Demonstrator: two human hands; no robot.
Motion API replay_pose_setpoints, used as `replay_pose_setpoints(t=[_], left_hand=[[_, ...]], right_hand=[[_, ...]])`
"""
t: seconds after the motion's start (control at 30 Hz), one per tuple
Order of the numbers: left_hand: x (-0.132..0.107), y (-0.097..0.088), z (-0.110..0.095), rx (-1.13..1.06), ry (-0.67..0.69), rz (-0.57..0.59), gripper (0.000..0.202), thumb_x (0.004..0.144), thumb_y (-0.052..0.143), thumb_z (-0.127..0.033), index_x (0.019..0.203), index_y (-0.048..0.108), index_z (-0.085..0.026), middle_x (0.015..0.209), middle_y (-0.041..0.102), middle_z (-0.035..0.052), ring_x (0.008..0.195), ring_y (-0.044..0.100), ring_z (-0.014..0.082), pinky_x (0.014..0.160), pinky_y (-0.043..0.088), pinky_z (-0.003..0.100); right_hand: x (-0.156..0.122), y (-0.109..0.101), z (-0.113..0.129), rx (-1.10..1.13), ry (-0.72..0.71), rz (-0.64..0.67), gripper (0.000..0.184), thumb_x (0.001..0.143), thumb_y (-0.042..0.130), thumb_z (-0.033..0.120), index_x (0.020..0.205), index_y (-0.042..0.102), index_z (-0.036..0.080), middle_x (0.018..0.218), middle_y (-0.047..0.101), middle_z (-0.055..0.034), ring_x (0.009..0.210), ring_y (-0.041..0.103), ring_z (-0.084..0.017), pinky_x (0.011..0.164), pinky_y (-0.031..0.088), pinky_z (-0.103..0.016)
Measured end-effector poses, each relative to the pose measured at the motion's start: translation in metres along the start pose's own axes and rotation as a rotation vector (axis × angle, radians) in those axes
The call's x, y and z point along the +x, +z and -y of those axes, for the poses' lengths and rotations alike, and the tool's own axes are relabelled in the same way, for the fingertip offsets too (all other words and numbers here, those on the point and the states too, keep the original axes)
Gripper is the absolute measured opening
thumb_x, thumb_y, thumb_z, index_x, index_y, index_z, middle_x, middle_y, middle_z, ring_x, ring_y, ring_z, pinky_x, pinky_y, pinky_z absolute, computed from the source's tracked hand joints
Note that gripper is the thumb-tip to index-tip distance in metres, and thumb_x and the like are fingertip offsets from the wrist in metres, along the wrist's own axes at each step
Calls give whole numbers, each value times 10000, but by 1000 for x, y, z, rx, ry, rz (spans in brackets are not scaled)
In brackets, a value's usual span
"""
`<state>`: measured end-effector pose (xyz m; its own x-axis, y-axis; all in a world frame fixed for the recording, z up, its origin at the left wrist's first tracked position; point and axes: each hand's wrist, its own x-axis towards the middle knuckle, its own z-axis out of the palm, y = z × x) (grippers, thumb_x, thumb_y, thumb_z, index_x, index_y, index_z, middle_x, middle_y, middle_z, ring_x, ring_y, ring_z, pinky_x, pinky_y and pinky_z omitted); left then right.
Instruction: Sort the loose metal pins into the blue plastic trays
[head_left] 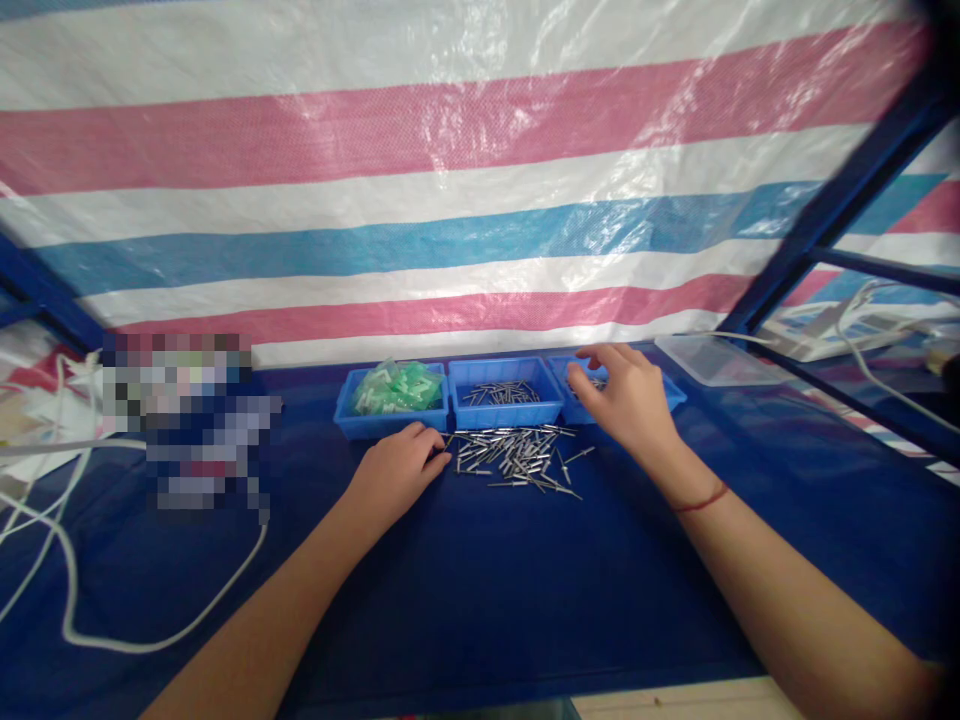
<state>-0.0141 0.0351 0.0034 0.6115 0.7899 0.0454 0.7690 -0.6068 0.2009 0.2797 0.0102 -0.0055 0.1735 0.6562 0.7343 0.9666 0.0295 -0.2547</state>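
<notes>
A loose pile of silver blind rivets (525, 455) lies on the blue tabletop in front of the bins. At the pile's left edge is my left hand (401, 465), its fingers curled together around something small that I cannot make out. My right hand (626, 395) hovers over the right blue bin (667, 388), thumb and fingers apart, with nothing visible between them. It hides much of that bin, though some small metal pieces show inside. More rivets (506, 392) lie in the middle blue bin (510, 415).
The left blue bin (394, 425) holds a green plastic bag (397, 388) of small pale parts. A clear plastic lid or tray (716, 362) lies at the back right. White cables (75, 610) run across the left side. Striped sheeting (450, 240) hangs behind, between blue frame posts (802, 230).
</notes>
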Motion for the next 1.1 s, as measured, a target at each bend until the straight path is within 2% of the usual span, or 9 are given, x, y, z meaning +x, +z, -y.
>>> replay_pose_setpoints(t=[0.1,0.3,0.4,0.57,0.67,0.8,0.9,0.97,1.1], left_hand=[[1,2,-3,36,5,22,223,933,427,-316,887,613,-202,926,606,36,776,599,177,665,428,262],[-1,5,-9,134,115,-12,228,971,359,-280,928,560,-182,960,554,50,810,584,182,718,453,277],[-3,4,-15,146,200,-25,207,979,338,-253,941,527,-177,964,539,44,818,572,173,716,457,268],[-5,7,-20,139,192,-26,233,981,287,-214,952,512,-164,944,538,52,778,568,176,661,451,271],[-3,11,-19,-49,173,-70,231,978,311,-248,928,524,-172,914,555,42,777,571,174,691,450,283],[1,18,-23,-645,48,-221,136,907,487,-305,949,538,-186,847,577,-1,682,551,121,649,445,240],[4,23,-30,-1037,-69,-281,214,830,590,-319,977,553,-169,803,565,-16,583,515,86,555,427,210],[4,24,-34,-1157,-99,-291,218,807,614,-321,942,575,-155,769,565,-18,578,521,84,557,435,208],[3,22,-37,-1196,-83,-304,192,814,613,-328,866,602,-144,730,581,-14,586,535,84,594,454,212]], right_hand=[[-5,-5,21,165,-128,63,186,869,506,284,913,650,174,807,645,-72,783,598,-227,730,441,-356],[-29,-7,71,425,-493,389,172,901,489,237,965,644,202,852,635,-61,800,586,-201,748,483,-352],[-39,-4,86,359,-516,418,208,922,459,236,998,645,185,917,626,-91,848,565,-218,772,482,-379],[-44,1,92,267,-522,478,245,937,421,201,893,657,156,862,606,-97,796,528,-213,755,471,-381],[-44,1,89,348,-464,469,219,933,433,195,886,643,155,871,606,-94,824,530,-214,779,461,-381],[-43,2,86,660,-222,436,176,931,461,210,868,621,175,844,603,-60,818,552,-176,770,457,-325],[-44,4,87,821,-54,400,186,929,484,273,837,624,189,793,592,-39,740,540,-155,688,445,-294],[-46,6,88,885,16,395,197,923,495,305,839,633,191,792,593,-39,716,530,-152,647,432,-286],[-50,6,92,969,74,413,204,914,509,335,846,641,196,809,601,-44,742,540,-162,645,424,-289]])
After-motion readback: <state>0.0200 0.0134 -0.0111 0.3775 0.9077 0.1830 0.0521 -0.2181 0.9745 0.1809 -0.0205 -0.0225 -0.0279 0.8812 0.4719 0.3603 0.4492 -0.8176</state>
